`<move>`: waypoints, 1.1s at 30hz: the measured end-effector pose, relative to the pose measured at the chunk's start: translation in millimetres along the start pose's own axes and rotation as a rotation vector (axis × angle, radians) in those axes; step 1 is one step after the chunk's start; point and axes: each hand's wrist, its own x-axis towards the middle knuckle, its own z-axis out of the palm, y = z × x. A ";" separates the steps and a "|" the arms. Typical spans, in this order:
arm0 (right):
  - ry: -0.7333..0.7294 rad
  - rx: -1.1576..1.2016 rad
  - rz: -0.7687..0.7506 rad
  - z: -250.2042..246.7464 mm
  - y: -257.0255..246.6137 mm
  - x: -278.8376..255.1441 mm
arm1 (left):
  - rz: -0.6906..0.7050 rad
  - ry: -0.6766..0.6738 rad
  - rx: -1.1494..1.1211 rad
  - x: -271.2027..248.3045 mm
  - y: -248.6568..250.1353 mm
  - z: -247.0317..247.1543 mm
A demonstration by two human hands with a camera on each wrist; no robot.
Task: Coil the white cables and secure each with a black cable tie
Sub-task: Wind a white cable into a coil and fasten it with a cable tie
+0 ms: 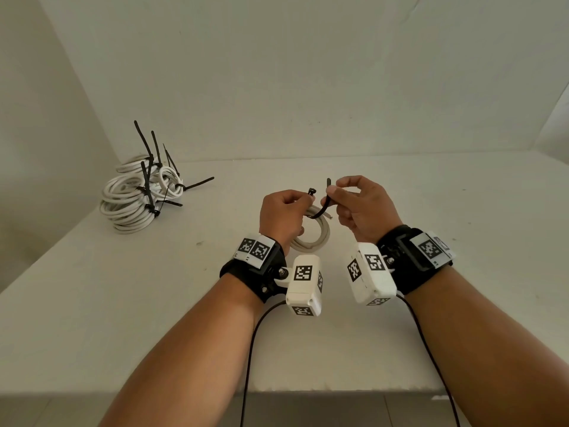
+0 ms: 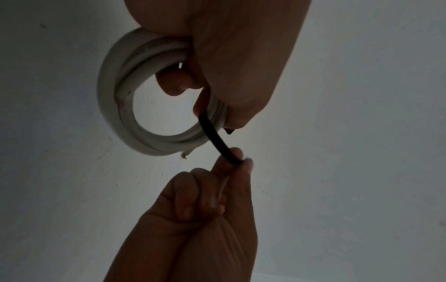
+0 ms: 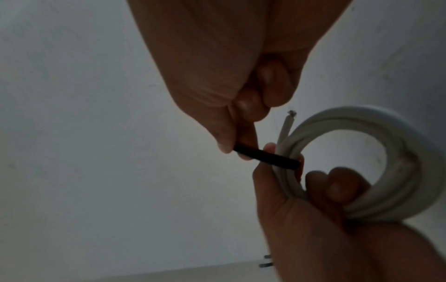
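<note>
I am working above the white table (image 1: 308, 359), its near edge (image 1: 308, 391) lying under my forearms and bare surface spreading on both sides. My left hand (image 1: 281, 218) is gripping a small coil of white cable (image 1: 312, 238) and pinching the head of a black cable tie (image 1: 320, 208). My right hand (image 1: 361, 206) is pinching the tie's free end, the strap looping under the coil. Farther off to the left, a pile of tied coils (image 1: 138, 195) is sitting near the table's back corner, just before the wall (image 1: 308, 72).
</note>
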 end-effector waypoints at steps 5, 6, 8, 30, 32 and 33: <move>0.016 -0.202 -0.069 5.1 2.1 -5.4 | 0.022 0.014 0.040 0.3 -1.7 -1.3; 0.012 -0.235 -0.083 5.6 2.5 -6.1 | 0.027 0.014 0.046 0.4 -1.9 -1.5; 0.008 -0.285 -0.104 6.2 2.7 -7.5 | 0.040 0.015 0.066 0.7 -2.3 -1.7; 0.099 -0.487 -0.147 5.0 2.8 -4.4 | 0.209 -0.047 0.270 7.8 -6.3 -3.9; 0.114 -0.444 -0.142 4.9 4.3 -3.3 | 0.249 -0.062 0.317 6.9 -5.1 -1.9; 0.124 -0.433 -0.142 4.8 5.5 -2.2 | 0.273 -0.072 0.336 5.6 -4.5 -0.5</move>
